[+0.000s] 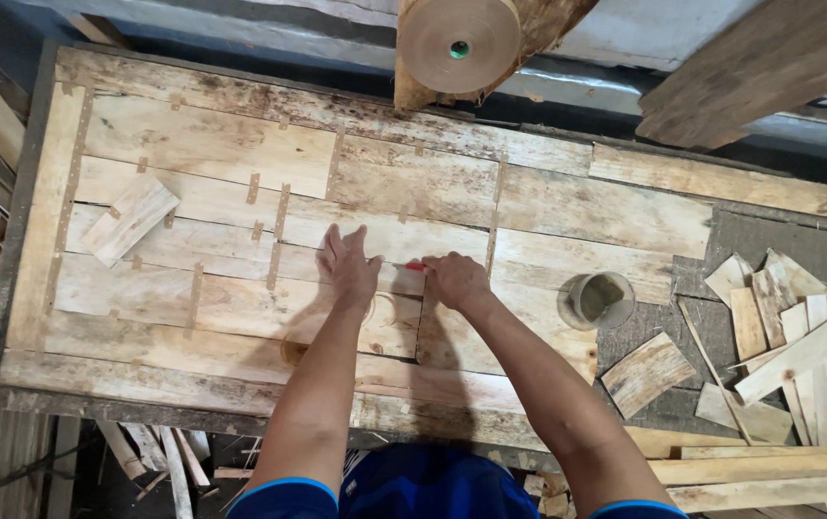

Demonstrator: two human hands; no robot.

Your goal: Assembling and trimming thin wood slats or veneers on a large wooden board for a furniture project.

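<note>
The pieced veneer sheet (240, 221) lies flat on the tabletop (740, 240), left hand (349, 269) spread open pressing it down, right hand (454, 281) in a closed grip on a small red-tipped tool (415, 267) at a seam — a trimming or patching step, I'd judge, calling for a steady stroke along that joint.

Single head cam, looks almost straight down on the workbench (240, 125) from above its near edge. Faces away from the wearer, both forearms enter from the bottom of frame. Mid-range: bench fills most of the view, right end cropped.
</note>
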